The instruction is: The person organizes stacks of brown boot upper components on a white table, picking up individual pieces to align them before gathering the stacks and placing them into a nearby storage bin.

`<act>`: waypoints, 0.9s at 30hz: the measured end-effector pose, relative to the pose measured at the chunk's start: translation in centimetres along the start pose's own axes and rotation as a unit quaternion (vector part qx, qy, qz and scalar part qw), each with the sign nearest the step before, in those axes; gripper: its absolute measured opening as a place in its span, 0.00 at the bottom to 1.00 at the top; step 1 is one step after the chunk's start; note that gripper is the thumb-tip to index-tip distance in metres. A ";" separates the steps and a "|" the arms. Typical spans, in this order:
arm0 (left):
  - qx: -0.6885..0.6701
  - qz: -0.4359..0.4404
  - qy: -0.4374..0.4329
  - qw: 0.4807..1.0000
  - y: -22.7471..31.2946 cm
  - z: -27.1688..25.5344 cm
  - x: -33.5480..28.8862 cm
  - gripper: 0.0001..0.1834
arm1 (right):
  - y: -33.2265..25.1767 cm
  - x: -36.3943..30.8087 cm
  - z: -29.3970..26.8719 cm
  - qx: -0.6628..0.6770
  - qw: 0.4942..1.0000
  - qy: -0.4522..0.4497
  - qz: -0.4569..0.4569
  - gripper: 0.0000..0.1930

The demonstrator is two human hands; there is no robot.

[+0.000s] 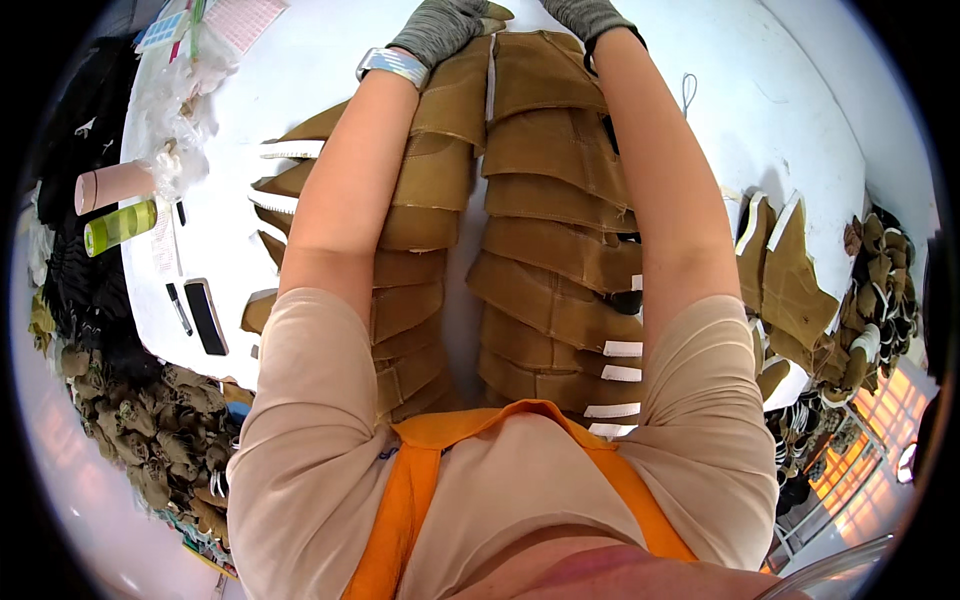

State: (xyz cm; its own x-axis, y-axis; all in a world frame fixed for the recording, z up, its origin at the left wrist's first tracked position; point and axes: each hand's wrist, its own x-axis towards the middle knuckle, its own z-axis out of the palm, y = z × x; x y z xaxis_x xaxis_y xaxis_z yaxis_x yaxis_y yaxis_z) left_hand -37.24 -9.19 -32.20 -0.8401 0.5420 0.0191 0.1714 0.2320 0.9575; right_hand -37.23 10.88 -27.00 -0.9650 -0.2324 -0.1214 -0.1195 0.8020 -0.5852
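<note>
Two long rows of overlapping brown fabric pieces with stitched seams, a left row (430, 190) and a right row (550, 190), lie on the white table in front of me. White strips show at several outer edges. My left hand (445, 28), in a grey knit glove, is at the far end of the left row; its visible fingers stretch to the right over the fabric edge. My right hand (588, 14), gloved alike, reaches the far end of the right row. The top edge of the picture cuts off its fingers. My forearms cover the outer parts of both rows.
At left on the white table (240, 240) lie a phone (205, 317), a marker pen (179, 308), a pink bottle (115, 187), a green bottle (120, 228) and crumpled clear plastic (175, 125). More brown pieces (790, 265) lie at right. Piles of brown items (150, 430) flank the table.
</note>
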 end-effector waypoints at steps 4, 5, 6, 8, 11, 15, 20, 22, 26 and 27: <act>0.179 -0.028 0.037 0.983 1.9 1.4 0.3 0.10 | 5.8 2.5 4.8 -0.063 0.995 -0.081 -0.007 0.16; 0.215 -0.028 0.040 0.975 2.5 1.0 0.0 0.10 | 4.7 2.5 5.7 0.094 0.990 -0.076 0.073 0.20; 0.250 -0.027 0.041 0.967 2.5 0.8 -0.2 0.10 | 3.9 2.1 6.3 0.247 0.954 -0.069 0.154 0.25; 0.347 0.056 0.074 0.933 1.5 0.0 -0.8 0.10 | 1.7 1.2 6.2 0.274 0.938 -0.109 0.182 0.27; 0.384 0.111 0.063 0.914 2.9 -0.5 -1.3 0.09 | -2.6 -1.3 3.9 0.374 0.884 -0.098 0.264 0.26; 0.356 0.185 0.070 0.913 4.0 0.8 -0.7 0.05 | -1.5 -2.1 2.4 0.386 0.868 -0.087 0.299 0.18; 0.240 0.131 0.058 0.960 3.2 0.3 -1.3 0.08 | -0.5 -2.7 2.9 0.484 0.856 -0.048 0.175 0.12; 0.133 0.095 0.056 0.985 2.5 0.5 -1.6 0.11 | -0.1 -3.1 2.7 0.482 0.861 -0.013 0.161 0.13; -0.058 -0.050 0.012 0.997 1.9 -0.7 -1.6 0.15 | 1.5 -2.9 3.7 0.513 0.852 0.023 0.099 0.15; 0.029 0.058 0.015 0.998 0.1 -1.2 -1.1 0.15 | 1.5 -2.9 4.0 0.522 0.850 0.014 0.068 0.16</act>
State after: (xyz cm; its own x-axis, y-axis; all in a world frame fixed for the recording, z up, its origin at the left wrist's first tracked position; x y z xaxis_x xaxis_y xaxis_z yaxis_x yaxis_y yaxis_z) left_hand -36.91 -10.75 -31.74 -0.8283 0.5430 0.1378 0.2970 0.2170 0.9299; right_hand -33.70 10.56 -30.68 -0.9603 -0.1515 -0.2341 0.2517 -0.1096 -0.9616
